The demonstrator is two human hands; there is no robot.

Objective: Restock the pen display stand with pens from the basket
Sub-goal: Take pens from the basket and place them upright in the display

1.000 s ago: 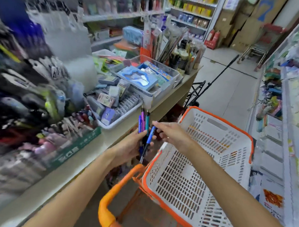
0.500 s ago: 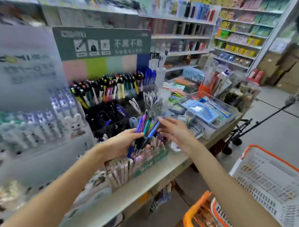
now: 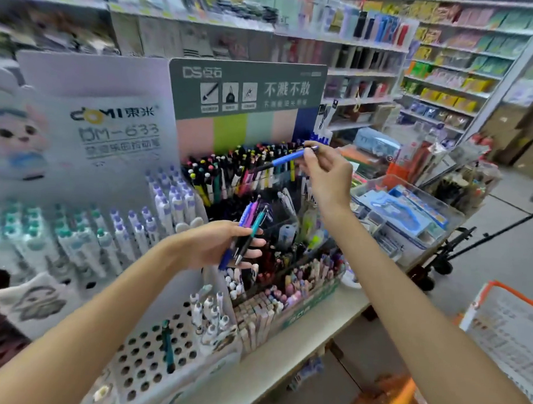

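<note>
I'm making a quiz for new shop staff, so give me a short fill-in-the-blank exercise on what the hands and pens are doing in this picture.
1. The right hand pinches a single ____ pen over the display stand.
2. The bunch of pens is held in the ____ hand.
3. The basket has an ____ rim.

Missing words: blue; left; orange

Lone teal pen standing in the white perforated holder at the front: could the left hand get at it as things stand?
Probably not yet: the way down to the teal pen looks clear, but the left hand already holds a bunch of pens.
</note>
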